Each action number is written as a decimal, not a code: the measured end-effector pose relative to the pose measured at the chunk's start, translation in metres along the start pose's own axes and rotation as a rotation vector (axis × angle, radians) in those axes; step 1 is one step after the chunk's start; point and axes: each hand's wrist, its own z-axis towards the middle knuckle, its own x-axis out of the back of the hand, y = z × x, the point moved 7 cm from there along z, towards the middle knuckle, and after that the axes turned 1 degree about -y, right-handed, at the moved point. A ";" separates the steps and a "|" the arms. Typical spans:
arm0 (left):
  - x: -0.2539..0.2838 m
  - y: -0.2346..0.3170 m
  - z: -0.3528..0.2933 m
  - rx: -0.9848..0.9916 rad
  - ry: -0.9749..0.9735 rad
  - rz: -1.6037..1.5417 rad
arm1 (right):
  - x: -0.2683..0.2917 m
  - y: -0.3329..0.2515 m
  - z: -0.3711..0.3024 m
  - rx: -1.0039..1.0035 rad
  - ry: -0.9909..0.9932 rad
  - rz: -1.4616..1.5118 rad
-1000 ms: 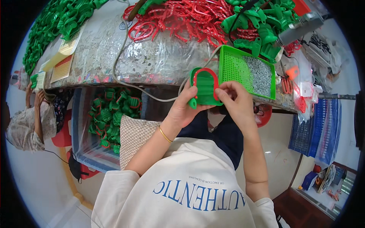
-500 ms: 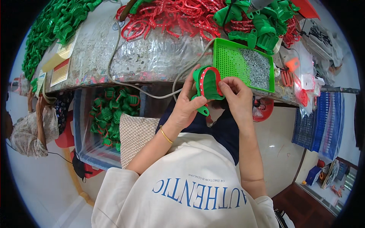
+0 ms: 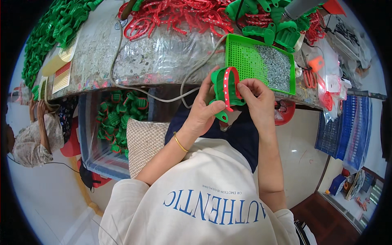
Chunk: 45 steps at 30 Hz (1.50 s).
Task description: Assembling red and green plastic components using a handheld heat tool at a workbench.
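A green plastic toy jaw (image 3: 218, 96) is held over my lap, just in front of the table edge. My left hand (image 3: 203, 112) is closed round its left side, the thumb near the lower tab with a hole. A red strip with white teeth (image 3: 226, 85) curves along the jaw's rim like an arch. Its near left end stands a little off the green part. On the right side, the thumb and fingers of my right hand (image 3: 258, 96) pinch the strip against the rim. The exact contact under those fingertips is hidden.
Beyond my hands stands a green tray (image 3: 241, 61) of small silvery metal pieces. Red strips (image 3: 175, 16) and green parts (image 3: 286, 34) heap behind it. A cable (image 3: 141, 95) loops over the table edge. At left a bin (image 3: 87, 134) holds assembled pieces; another person's hands (image 3: 40, 108) show farther left.
The jaw has turned slightly, and the strip's near left end now sticks out from it. My right fingers have shifted a little along the right rim. The view has moved slightly.
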 end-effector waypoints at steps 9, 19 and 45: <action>0.000 -0.003 0.003 -0.015 0.004 0.003 | 0.003 0.006 0.000 0.007 0.031 -0.054; 0.006 -0.001 0.001 -0.044 0.028 0.192 | -0.002 0.002 -0.006 -0.007 0.098 -0.232; -0.004 -0.015 -0.001 0.299 -0.074 -0.388 | 0.113 -0.130 0.053 0.736 0.535 0.011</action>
